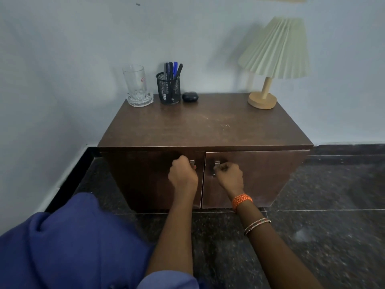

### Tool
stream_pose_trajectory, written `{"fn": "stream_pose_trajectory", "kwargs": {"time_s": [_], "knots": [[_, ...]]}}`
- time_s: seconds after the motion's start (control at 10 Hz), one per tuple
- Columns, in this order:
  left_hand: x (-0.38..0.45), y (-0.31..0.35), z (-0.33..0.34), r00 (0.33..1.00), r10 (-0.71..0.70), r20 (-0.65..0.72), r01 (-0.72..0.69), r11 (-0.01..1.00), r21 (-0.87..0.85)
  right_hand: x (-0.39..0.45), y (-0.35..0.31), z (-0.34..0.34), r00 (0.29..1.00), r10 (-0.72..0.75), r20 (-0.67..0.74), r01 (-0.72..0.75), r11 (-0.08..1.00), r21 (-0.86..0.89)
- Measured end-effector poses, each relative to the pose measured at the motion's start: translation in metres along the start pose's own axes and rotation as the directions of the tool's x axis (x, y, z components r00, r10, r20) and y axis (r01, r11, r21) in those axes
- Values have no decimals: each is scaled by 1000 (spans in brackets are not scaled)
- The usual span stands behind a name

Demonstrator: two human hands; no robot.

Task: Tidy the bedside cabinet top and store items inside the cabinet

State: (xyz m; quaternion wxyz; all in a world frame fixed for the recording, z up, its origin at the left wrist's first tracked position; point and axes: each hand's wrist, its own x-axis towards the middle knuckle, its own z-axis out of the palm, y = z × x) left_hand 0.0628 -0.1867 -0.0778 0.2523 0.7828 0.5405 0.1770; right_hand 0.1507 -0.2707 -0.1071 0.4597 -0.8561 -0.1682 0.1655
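Cabinet top [200, 126] — one glass [135, 81], four pens [173, 68]

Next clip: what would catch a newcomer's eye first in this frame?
Both hands stand out at the front of the brown cabinet: the left hand grips the left door handle and the right hand grips the right door handle, with both doors looking shut. On top, a lamp with a pleated shade stands at the back right, while a glass, a mesh pen holder and a small dark case line the back left.

Dark brown cabinet [205, 126], cream pleated lampshade [277, 49].
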Motion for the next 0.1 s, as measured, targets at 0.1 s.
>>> {"fn": "stream_pose_trajectory", "kwargs": {"time_s": [0.1], "knots": [[-8, 17, -21, 997, 57, -43, -51, 991, 125, -8, -10, -20, 992, -5, 124, 32, 975, -219]]}}
